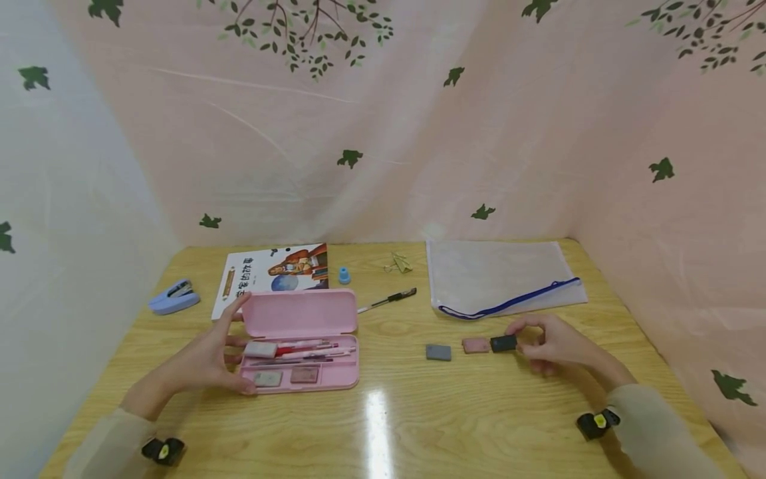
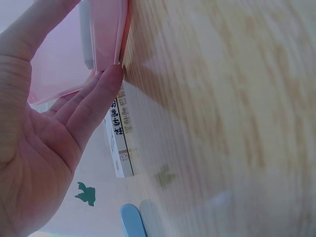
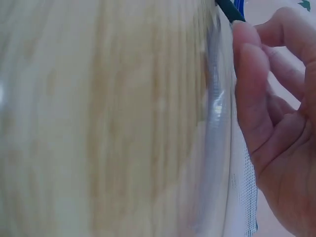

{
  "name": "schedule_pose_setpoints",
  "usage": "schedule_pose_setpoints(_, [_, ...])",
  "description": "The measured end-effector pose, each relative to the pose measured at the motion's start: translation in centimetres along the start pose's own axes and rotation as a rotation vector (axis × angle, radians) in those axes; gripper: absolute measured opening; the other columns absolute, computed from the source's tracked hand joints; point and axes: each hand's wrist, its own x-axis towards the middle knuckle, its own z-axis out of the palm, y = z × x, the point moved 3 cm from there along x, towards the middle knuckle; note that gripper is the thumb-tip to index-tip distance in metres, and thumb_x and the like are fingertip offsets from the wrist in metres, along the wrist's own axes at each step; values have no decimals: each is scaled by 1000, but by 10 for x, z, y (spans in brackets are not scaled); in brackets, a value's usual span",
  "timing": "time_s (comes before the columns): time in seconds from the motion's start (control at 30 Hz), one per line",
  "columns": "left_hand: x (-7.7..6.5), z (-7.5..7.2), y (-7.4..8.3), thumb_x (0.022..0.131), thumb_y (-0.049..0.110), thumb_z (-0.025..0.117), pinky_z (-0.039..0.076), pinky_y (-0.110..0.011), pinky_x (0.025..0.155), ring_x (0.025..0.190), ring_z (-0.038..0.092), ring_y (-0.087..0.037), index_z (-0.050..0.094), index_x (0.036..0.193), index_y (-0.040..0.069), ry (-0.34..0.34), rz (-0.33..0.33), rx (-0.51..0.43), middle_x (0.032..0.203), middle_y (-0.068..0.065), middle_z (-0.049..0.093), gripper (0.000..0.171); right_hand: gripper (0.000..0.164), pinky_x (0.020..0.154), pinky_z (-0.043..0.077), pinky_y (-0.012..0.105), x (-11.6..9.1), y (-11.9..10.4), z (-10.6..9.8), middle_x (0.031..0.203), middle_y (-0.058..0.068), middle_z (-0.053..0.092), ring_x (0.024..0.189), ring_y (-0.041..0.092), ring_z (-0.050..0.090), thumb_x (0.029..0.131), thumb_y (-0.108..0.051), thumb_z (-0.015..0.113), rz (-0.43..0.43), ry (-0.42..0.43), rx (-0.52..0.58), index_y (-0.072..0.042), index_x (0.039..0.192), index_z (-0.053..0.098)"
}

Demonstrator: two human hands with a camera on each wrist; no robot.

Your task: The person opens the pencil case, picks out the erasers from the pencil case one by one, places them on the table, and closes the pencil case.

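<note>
My left hand [image 1: 203,356] grips the left end of an open pink pencil case [image 1: 353,362], thumb at its front corner and a finger up at the lid [image 1: 299,314]. In the left wrist view the fingers of the left hand [image 2: 54,113] touch the case's side. Inside lie several pens [image 1: 314,352], a whitish block [image 1: 260,349], a greenish one and a reddish one. On the right, my right hand [image 1: 559,346] pinches a small black eraser-like block [image 1: 503,342] at its right end. Beside it lie a pink block [image 1: 475,344] and a grey block [image 1: 439,352].
Behind the case lies a booklet [image 1: 239,273], with a blue stapler [image 1: 175,297] to its left. Farther back are a blue cone-shaped piece [image 1: 344,275], a yellow-green binder clip [image 1: 402,263], a black-capped pen [image 1: 389,299] and a translucent zip pouch [image 1: 497,273].
</note>
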Motion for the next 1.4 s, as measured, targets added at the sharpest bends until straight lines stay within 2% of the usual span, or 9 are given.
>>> schedule_pose_setpoints(0.27, [0,0,0,64,29,99,61,-39,83,118,59,-48,-5,160,42,-2,-7,-1,150,-31,27,142,36,47,59,41,-2,6,-1,87,17,61,56,21,67,99,-4,63,103,-45,90,5,133,57])
schedule_pose_setpoints(0.57, [-2,-1,0,64,30,99,61,-39,83,118,59,-48,-5,160,42,3,-5,3,150,-30,27,143,38,50,60,43,-1,8,0,72,14,65,57,22,67,102,-12,62,122,-66,105,6,135,56])
schedule_pose_setpoints(0.83, [0,-1,-1,63,30,99,61,-38,83,118,60,-48,-4,161,41,8,12,-2,150,-30,27,143,40,49,60,43,-4,4,-1,74,17,66,57,23,67,104,-14,58,113,-71,130,8,137,53])
schedule_pose_setpoints(0.93, [0,-1,-1,63,30,99,61,-39,83,118,59,-49,-4,161,41,6,14,1,150,-30,27,142,39,49,60,41,-4,1,-1,76,16,65,58,22,66,105,-15,57,122,-40,104,9,136,53])
schedule_pose_setpoints(1.03, [0,-2,-1,63,30,99,61,-39,83,118,59,-49,-3,161,40,5,18,-1,150,-31,27,142,37,49,59,37,-4,-5,-3,81,14,64,59,20,65,106,-15,56,115,26,47,8,134,56])
schedule_pose_setpoints(1.17, [1,-2,-1,63,29,99,61,-39,83,118,59,-49,-3,161,40,6,22,-4,150,-31,27,142,34,50,58,34,-1,-23,-4,86,15,64,59,18,63,106,-14,56,56,104,-29,8,132,59])
schedule_pose_setpoints(1.23, [1,-2,-2,63,29,99,61,-39,83,118,59,-49,-3,161,40,6,20,-7,150,-30,27,142,32,49,57,34,3,-34,-3,90,17,65,58,17,63,105,-13,57,14,124,-57,7,130,61])
schedule_pose_setpoints(1.4, [-1,-1,-2,63,28,99,61,-39,83,118,59,-49,-3,161,41,8,16,-17,150,-30,27,141,29,50,58,37,18,-66,7,112,26,64,63,19,67,104,-12,58,-71,122,-70,4,128,64])
